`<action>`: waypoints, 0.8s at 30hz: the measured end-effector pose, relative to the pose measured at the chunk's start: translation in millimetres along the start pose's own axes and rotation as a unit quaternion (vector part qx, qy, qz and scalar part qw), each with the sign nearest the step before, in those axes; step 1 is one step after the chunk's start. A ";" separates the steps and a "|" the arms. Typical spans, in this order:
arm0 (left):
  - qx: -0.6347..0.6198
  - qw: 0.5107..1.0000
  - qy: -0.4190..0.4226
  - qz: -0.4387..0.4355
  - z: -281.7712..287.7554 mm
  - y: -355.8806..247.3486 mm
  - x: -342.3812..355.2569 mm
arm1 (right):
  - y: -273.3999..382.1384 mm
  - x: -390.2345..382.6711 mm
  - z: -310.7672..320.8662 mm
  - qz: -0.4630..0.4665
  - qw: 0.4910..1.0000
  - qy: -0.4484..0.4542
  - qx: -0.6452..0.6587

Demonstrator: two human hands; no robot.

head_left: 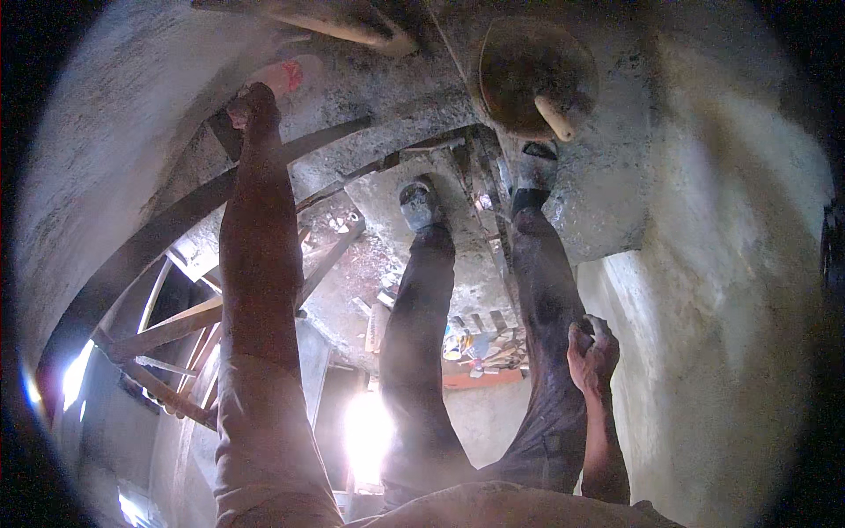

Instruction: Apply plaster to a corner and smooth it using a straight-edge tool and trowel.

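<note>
My left arm reaches far forward along the left wall, and my left hand (255,107) is closed beside it. A dark flat-edged piece (225,134) shows right next to that hand; what the fingers hold is too dim to make out. Just beyond lies a pinkish-red patch (287,76) on a pale surface. My right hand (593,354) hangs beside my right leg with the fingers curled in and nothing visible in them. Ahead of my right foot stands a round, shallow dark pan (510,75), with a pale tool handle (554,119) sticking out over its near rim.
Plastered walls (731,290) curve up on both sides. A long dark curved beam (189,207) crosses under my left arm, above wooden poles (172,321). My shoes (421,204) stand on grey ledges. Between my legs, rubble and wood scraps (502,356) lie lower down. A long pale piece (334,28) lies at the far end.
</note>
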State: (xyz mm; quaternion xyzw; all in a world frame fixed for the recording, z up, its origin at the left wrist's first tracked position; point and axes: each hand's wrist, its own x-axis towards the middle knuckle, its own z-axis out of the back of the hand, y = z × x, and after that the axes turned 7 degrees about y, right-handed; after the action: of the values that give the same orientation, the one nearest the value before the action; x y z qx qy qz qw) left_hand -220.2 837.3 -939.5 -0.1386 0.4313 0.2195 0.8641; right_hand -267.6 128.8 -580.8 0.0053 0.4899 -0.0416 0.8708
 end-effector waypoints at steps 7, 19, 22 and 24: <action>-0.585 0.749 -0.311 -0.013 -73.4 -91.8 -79.9 | 2.0 1.4 7.5 -0.001 0.999 -0.036 -0.013; -0.605 0.682 -0.411 -0.015 -20.9 -36.5 -444.4 | 6.1 -83.8 -4.2 0.144 0.975 -0.024 -0.169; -0.451 0.646 -0.613 0.064 165.9 52.5 -563.0 | 55.3 -143.6 48.2 0.324 0.936 -0.123 -0.059; -0.479 0.569 -0.669 -0.009 260.0 -10.3 -612.1 | 75.3 -186.0 79.3 0.332 0.933 -0.138 -0.009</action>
State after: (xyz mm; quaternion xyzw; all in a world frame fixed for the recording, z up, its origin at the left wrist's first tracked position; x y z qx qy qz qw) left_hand -362.6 780.9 -292.2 -0.3499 -0.4387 0.4161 0.7156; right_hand -290.2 212.4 -383.1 0.1539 0.3353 0.2537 0.8942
